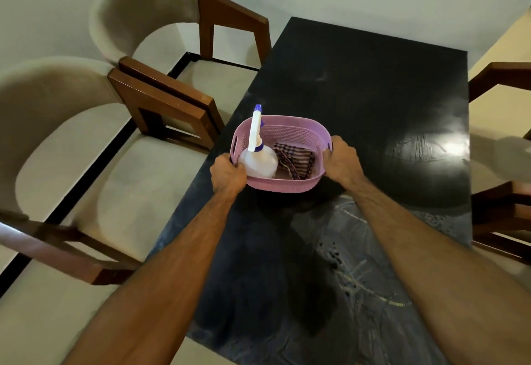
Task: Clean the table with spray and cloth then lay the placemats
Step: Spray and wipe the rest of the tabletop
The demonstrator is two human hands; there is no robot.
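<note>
View: seen from the person's head, looking down along two bare forearms stretched out over a dark table [373,83].
Left hand [228,176]: fingers curled round the left end of a pink basket [287,185]; its grip is clamped on the rim by the handle slot.
Right hand [342,162]: fingers curled over the right end of the basket; its grip is clamped on that rim too.
Basket: oval, with perforated plastic walls, held between both hands over the table's middle, nearer its left edge. Whether it rests on the surface or is just above it cannot be told.
Spray [257,152]: a white bottle with a white trigger head and a blue nozzle tip, standing upright in the left half of the basket, its head rising above the rim.
Cloth [294,162]: a checked cloth in dark and light tones, lying crumpled in the right half of the basket, beside the spray.
Table: black and glossy, with a bright glare patch on its right side and pale smears and dark specks on the near part, between the forearms.
Chairs [71,140]: two beige padded chairs with brown wooden arms stand side by side along the table's left edge; wooden parts of others show at the right edge.
</note>
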